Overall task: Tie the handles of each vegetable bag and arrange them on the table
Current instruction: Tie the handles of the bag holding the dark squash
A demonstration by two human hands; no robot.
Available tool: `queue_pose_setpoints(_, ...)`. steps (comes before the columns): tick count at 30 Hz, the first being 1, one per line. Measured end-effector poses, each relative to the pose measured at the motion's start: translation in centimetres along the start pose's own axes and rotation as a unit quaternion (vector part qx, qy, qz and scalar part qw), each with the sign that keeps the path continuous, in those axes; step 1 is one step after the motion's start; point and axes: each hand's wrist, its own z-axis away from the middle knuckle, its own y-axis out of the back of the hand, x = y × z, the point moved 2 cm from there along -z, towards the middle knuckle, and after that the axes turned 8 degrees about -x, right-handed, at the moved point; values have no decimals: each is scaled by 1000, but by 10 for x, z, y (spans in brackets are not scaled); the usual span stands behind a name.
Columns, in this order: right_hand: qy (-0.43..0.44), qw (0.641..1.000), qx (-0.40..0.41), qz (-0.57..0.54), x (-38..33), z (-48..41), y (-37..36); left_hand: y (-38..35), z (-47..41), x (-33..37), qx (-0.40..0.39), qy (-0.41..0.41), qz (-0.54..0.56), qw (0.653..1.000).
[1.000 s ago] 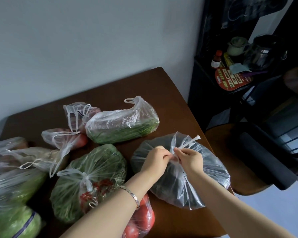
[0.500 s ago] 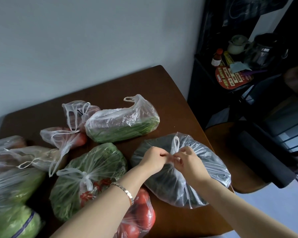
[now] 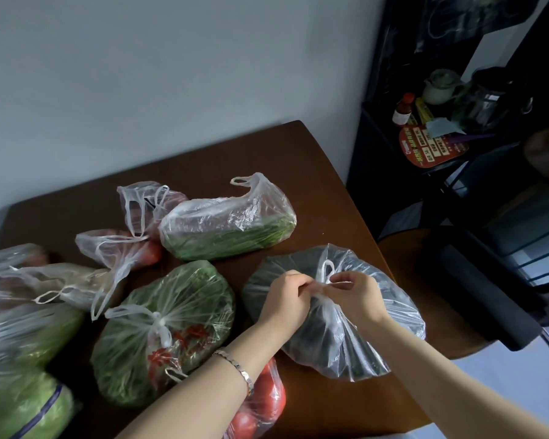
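Both hands — left hand [image 3: 286,299], right hand [image 3: 352,296] — pinch the handles [image 3: 325,274] atop the dark-vegetable bag [image 3: 346,337] at four o'clock on the counter [image 3: 330,191]. Knot mid-tie — next, I'd judge, a firm pull apart to cinch it.

My left grip [image 3: 286,299] and right grip [image 3: 352,296] pinch the twisted handles [image 3: 327,275] of the dark vegetable bag [image 3: 346,340] on the counter [image 3: 314,198], beside a knotted bag of greens [image 3: 165,324].

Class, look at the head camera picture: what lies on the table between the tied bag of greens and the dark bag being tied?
The head view shows only the left hand and wrist crossing a bare strip of table between the greens bag and dark bag.
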Motion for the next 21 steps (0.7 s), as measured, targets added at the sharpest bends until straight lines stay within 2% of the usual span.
queue_pose_setpoints(3, -61, 995, -75, -7, -1, -5, 8, -1, 3, 0, -6, -27, -4, 1000)
queue_pose_setpoints(5, -100, 976, -167, -100, 0, -9, 12, -2, 2, 1, -13, -40, -2, 999)
queue_pose_setpoints(7, -95, 953, -231, -172, 1, -10, 15, -3, -2, 1, -26, -24, 16, 999)
queue_pose_setpoints(8, -67, 957, -240, -152, 2, -9, 16, -3, -4, 1, -39, -3, 31, 999)
queue_pose_setpoints(10, 39, 979, -198, -7, 4, -6, 16, -4, -6, -1, -78, 48, 55, 994)
queue_pose_setpoints(11, 101, 979, -159, 76, 6, -6, 15, -4, -7, -2, -97, 69, 61, 991)
queue_pose_setpoints(13, 172, 962, -109, 183, 10, -6, 12, -4, -8, -4, -120, 99, 82, 984)
queue_pose_setpoints(16, 234, 932, -76, 267, 13, 2, 5, -1, -6, -4, -123, 131, 124, 976)
queue_pose_setpoints(19, 319, 877, -51, 355, 18, 6, 1, -1, -6, -5, -129, 148, 134, 971)
queue_pose_setpoints(21, 306, 862, -39, 403, 15, 3, 2, -2, -6, -3, -130, 171, 125, 969)
